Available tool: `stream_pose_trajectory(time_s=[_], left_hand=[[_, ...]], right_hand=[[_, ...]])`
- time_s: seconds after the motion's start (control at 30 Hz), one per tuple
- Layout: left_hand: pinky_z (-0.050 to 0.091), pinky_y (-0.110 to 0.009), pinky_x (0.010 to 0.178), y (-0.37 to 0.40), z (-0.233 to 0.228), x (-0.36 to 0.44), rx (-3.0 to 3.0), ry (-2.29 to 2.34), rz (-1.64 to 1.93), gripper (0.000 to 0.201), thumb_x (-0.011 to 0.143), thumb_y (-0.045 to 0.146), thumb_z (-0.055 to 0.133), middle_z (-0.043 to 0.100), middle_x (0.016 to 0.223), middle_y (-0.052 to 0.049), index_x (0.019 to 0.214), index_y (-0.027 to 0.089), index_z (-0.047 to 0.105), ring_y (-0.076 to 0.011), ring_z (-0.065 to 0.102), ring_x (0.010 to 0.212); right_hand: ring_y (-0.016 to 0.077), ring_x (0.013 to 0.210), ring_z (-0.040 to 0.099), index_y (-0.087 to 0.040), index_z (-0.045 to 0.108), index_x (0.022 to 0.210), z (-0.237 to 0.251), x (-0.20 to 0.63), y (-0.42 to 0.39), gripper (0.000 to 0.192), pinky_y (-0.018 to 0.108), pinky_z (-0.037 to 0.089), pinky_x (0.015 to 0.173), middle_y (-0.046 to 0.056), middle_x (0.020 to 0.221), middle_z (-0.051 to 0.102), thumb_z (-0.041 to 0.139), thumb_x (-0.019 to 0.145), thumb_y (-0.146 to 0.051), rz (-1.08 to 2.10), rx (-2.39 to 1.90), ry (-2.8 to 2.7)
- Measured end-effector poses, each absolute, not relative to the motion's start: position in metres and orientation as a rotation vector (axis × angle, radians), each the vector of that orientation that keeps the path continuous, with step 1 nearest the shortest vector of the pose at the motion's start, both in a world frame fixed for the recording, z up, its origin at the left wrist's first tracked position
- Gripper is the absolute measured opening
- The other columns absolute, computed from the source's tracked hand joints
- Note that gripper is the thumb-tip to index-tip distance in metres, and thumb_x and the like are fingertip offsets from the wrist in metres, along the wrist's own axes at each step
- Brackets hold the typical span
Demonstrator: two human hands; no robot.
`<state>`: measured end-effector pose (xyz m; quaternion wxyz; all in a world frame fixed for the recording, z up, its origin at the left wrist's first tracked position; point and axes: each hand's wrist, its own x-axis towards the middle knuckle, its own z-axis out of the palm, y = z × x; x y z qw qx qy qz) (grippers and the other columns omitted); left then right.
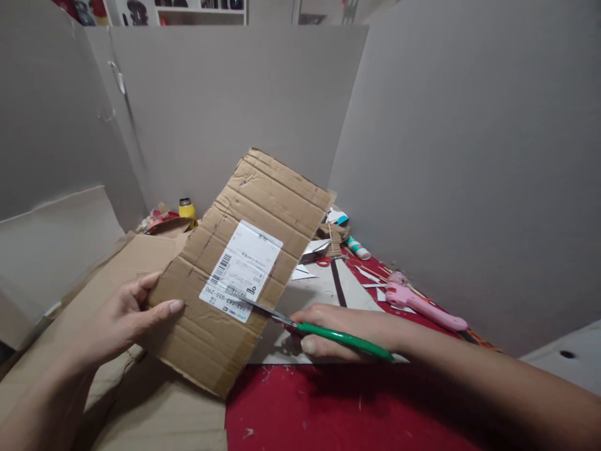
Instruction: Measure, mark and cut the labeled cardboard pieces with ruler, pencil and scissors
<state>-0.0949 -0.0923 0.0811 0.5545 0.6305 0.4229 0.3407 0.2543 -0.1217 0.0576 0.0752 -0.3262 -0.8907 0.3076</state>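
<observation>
My left hand (124,316) grips the left edge of a brown cardboard piece (263,207) and holds it up at a tilt. A white shipping label (241,269) with a barcode is stuck on the cardboard. My right hand (342,332) holds green-handled scissors (328,334). Their blades reach into the cardboard's right edge at the lower corner of the label.
A pink glue gun (425,305) lies on the red table cover (328,407) at the right. Red scissors (323,261), a glue tube (359,248), paper scraps and a yellow bottle (186,208) sit farther back. More flat cardboard (141,250) lies at the left. Grey boards wall in the workspace.
</observation>
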Motion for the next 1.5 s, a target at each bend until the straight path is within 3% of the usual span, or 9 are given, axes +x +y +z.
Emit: stream_pose_trajectory(time_s=[0.17, 0.3, 0.5, 0.73, 0.93, 1.1, 1.27, 1.5], left_hand=[[0.063, -0.031, 0.076, -0.091, 0.078, -0.094, 1.544, 0.973, 0.769, 0.051, 0.08, 0.039, 0.077, 0.075, 0.114, -0.005, 0.128, 0.027, 0.062, -0.028, 0.073, 0.096], [0.063, -0.032, 0.075, -0.092, 0.08, -0.091, 1.536, 0.956, 0.766, 0.052, 0.081, 0.039, 0.076, 0.074, 0.117, -0.006, 0.129, 0.028, 0.062, -0.0279, 0.074, 0.093], [0.064, -0.034, 0.073, -0.092, 0.08, -0.088, 1.531, 0.946, 0.762, 0.06, 0.079, 0.04, 0.077, 0.076, 0.113, -0.008, 0.135, 0.026, 0.059, -0.0303, 0.074, 0.092], [0.062, -0.033, 0.078, -0.091, 0.077, -0.089, 1.511, 0.899, 0.731, 0.055, 0.083, 0.037, 0.074, 0.075, 0.115, -0.007, 0.135, 0.028, 0.058, -0.029, 0.073, 0.097], [0.062, -0.031, 0.076, -0.092, 0.073, -0.088, 1.542, 0.903, 0.738, 0.056, 0.085, 0.038, 0.072, 0.075, 0.114, -0.007, 0.138, 0.029, 0.056, -0.0282, 0.073, 0.097], [0.061, -0.028, 0.077, -0.095, 0.074, -0.083, 1.541, 0.914, 0.805, 0.049, 0.081, 0.038, 0.076, 0.073, 0.12, -0.005, 0.128, 0.03, 0.064, -0.0261, 0.072, 0.099], [0.062, -0.034, 0.076, -0.1, 0.069, -0.08, 1.366, 0.918, 0.66, 0.053, 0.074, 0.041, 0.081, 0.078, 0.106, -0.007, 0.122, 0.025, 0.068, -0.0283, 0.074, 0.088], [0.061, -0.039, 0.081, -0.099, 0.065, -0.079, 1.342, 0.858, 0.587, 0.058, 0.076, 0.042, 0.079, 0.078, 0.106, -0.008, 0.129, 0.026, 0.064, -0.03, 0.075, 0.09]], right_hand=[[0.0114, 0.058, 0.039, -0.016, 0.049, 0.074, 0.055, 0.252, -0.127, 0.071, 0.024, 0.036, 0.053, -0.001, 0.066, 0.044, 0.025, 0.088, -0.081, 1.176, -1.028, -2.503], [0.0105, 0.056, 0.039, -0.016, 0.048, 0.072, 0.054, 0.25, -0.133, 0.07, 0.022, 0.036, 0.051, -0.001, 0.063, 0.045, 0.03, 0.085, -0.083, 1.318, -1.069, -2.386], [0.0096, 0.051, 0.04, -0.015, 0.052, 0.068, 0.048, 0.252, -0.132, 0.071, 0.021, 0.032, 0.047, 0.0, 0.058, 0.047, 0.035, 0.085, -0.082, 1.283, -1.061, -2.369], [0.0099, 0.054, 0.04, -0.014, 0.054, 0.071, 0.043, 0.256, -0.136, 0.067, 0.022, 0.031, 0.048, -0.002, 0.061, 0.047, 0.043, 0.085, -0.078, 1.271, -1.117, -2.386], [0.0116, 0.059, 0.04, -0.017, 0.047, 0.074, 0.055, 0.255, -0.145, 0.067, 0.023, 0.032, 0.052, -0.002, 0.066, 0.044, 0.031, 0.087, -0.081, 1.145, -1.136, -2.465], [0.0092, 0.056, 0.031, -0.019, 0.041, 0.068, 0.055, 0.261, -0.147, 0.068, 0.021, 0.028, 0.047, -0.005, 0.061, 0.034, 0.034, 0.084, -0.084, 1.336, -1.096, -2.372], [0.0109, 0.055, 0.046, -0.014, 0.055, 0.072, 0.045, 0.259, -0.148, 0.068, 0.022, 0.036, 0.049, 0.002, 0.063, 0.055, 0.043, 0.083, -0.081, 1.395, -1.147, -2.355], [0.0113, 0.053, 0.048, -0.013, 0.059, 0.07, 0.046, 0.253, -0.15, 0.065, 0.022, 0.037, 0.048, 0.003, 0.061, 0.057, 0.05, 0.082, -0.076, 1.281, -1.246, -2.383]])
